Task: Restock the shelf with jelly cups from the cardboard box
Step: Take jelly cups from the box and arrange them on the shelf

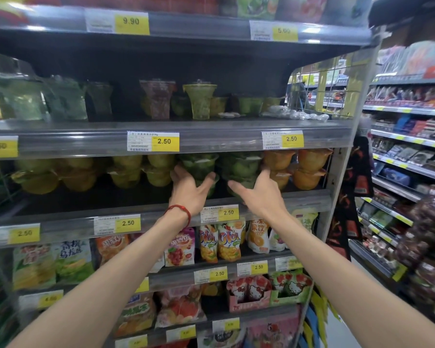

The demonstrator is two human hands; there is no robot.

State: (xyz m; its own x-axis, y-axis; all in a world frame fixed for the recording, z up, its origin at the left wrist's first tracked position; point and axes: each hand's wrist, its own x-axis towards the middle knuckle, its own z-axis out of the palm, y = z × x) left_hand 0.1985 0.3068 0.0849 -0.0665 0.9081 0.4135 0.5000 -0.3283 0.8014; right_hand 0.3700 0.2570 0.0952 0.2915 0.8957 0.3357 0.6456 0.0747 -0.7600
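Green jelly cups [199, 167] sit stacked two high at the shelf [309, 200] front edge, between yellow cups [126, 172] and orange cups [309, 169]. Translucent plastic: likely light, thin-walled, slick, easily dented. Best held by the sides under the rim. Left grip [190, 189] is spread, bracketing one stack. Right grip [259, 194] is spread against the next.

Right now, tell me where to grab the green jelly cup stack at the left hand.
Take the green jelly cup stack by its side walls under the flared rim, coming from the front; yellow cups and the shelf above close other approaches.
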